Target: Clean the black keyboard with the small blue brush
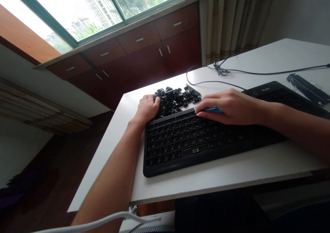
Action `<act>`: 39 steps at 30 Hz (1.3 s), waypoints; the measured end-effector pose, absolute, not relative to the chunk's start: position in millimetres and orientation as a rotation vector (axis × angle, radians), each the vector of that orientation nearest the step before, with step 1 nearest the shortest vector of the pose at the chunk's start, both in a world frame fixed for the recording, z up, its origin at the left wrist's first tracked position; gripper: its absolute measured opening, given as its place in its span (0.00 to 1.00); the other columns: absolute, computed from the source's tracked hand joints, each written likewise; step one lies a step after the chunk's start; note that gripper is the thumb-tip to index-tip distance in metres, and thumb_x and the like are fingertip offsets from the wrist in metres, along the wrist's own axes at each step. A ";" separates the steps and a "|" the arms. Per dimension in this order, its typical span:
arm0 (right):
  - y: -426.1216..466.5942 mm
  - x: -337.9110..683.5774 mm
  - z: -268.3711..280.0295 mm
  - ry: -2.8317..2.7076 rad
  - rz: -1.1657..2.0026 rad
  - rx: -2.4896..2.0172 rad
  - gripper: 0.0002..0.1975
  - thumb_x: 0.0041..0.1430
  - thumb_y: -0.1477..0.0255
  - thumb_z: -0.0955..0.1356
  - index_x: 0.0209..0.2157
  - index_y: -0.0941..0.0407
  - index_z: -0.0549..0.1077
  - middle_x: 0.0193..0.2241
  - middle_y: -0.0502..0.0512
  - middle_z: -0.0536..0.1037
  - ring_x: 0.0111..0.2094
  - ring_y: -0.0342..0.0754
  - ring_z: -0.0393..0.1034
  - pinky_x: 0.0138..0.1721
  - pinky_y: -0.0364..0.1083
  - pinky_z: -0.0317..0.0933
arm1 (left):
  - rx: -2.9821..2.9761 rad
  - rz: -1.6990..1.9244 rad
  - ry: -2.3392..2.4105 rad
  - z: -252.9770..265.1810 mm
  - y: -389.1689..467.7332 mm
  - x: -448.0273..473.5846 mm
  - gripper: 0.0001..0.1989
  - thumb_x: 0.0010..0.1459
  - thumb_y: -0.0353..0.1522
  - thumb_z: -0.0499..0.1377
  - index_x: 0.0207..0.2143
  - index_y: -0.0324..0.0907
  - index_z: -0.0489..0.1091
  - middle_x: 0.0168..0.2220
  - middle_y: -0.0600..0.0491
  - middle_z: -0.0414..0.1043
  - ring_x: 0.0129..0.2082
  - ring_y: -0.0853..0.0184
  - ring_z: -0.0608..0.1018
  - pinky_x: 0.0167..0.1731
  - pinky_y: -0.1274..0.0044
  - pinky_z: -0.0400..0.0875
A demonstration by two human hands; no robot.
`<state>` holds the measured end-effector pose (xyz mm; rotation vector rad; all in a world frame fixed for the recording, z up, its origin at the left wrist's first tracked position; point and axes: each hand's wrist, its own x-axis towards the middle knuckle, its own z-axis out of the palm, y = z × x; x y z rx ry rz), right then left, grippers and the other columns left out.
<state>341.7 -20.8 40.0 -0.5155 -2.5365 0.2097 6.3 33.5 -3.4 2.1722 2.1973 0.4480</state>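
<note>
A black keyboard lies tilted across the white table, and the key positions on its left part are bare of keycaps. Beyond its upper left edge is a heap of loose black keycaps. My left hand rests at the left side of this heap, thumb stretched out; its other fingertips are partly hidden. Over the upper middle of the keyboard, my right hand pinches a thin tool with blue bristle-like strands, a small blue brush by its look. The fingers cover part of it.
A black cable with a tangled loop runs along the table's far side. At the right lies a dark, long packet or strip. A white cable crosses the lower foreground. Brown cabinets stand beyond the white table.
</note>
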 end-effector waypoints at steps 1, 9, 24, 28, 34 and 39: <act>-20.8 341.6 40.2 -2.539 0.201 -0.507 0.14 0.69 0.64 0.63 0.44 0.56 0.76 0.38 0.54 0.80 0.34 0.42 0.72 0.35 0.43 0.60 | 2.174 0.448 2.196 -3.3 33.5 6.3 0.32 0.64 0.48 0.42 0.58 0.37 0.66 0.59 0.37 0.66 0.62 0.47 0.64 0.63 0.58 0.57; -21.3 341.7 41.7 -2.532 0.200 -0.552 0.18 0.68 0.59 0.62 0.35 0.57 0.74 0.26 0.50 0.76 0.25 0.40 0.66 0.29 0.42 0.55 | 2.188 0.466 2.192 -4.0 34.2 6.1 0.30 0.64 0.47 0.43 0.56 0.38 0.67 0.57 0.37 0.67 0.61 0.47 0.65 0.62 0.56 0.58; -21.3 342.9 40.9 -2.578 0.208 -0.536 0.18 0.70 0.62 0.60 0.37 0.57 0.76 0.24 0.50 0.75 0.24 0.40 0.64 0.28 0.43 0.51 | 2.175 0.440 2.200 -2.3 33.0 8.0 0.32 0.64 0.47 0.42 0.57 0.33 0.66 0.59 0.33 0.65 0.62 0.46 0.65 0.63 0.57 0.57; -21.5 342.9 42.1 -2.573 0.208 -0.549 0.19 0.70 0.61 0.60 0.37 0.57 0.76 0.25 0.51 0.76 0.25 0.40 0.65 0.28 0.43 0.51 | 2.179 0.442 2.197 -2.6 32.8 7.7 0.32 0.64 0.47 0.42 0.57 0.35 0.66 0.59 0.34 0.65 0.62 0.46 0.65 0.63 0.57 0.57; -22.0 343.0 44.2 -2.578 0.234 -0.568 0.18 0.70 0.62 0.60 0.38 0.56 0.76 0.29 0.51 0.79 0.28 0.41 0.69 0.30 0.43 0.52 | 2.180 0.447 2.200 -3.6 33.2 6.6 0.31 0.64 0.47 0.42 0.57 0.36 0.66 0.58 0.36 0.66 0.61 0.47 0.65 0.63 0.58 0.57; -22.5 343.2 44.5 -2.576 0.228 -0.581 0.18 0.70 0.62 0.60 0.38 0.56 0.76 0.30 0.50 0.79 0.29 0.41 0.69 0.31 0.42 0.53 | 2.179 0.438 2.207 -4.5 34.6 5.7 0.31 0.64 0.47 0.42 0.57 0.35 0.66 0.58 0.35 0.66 0.61 0.47 0.65 0.62 0.57 0.58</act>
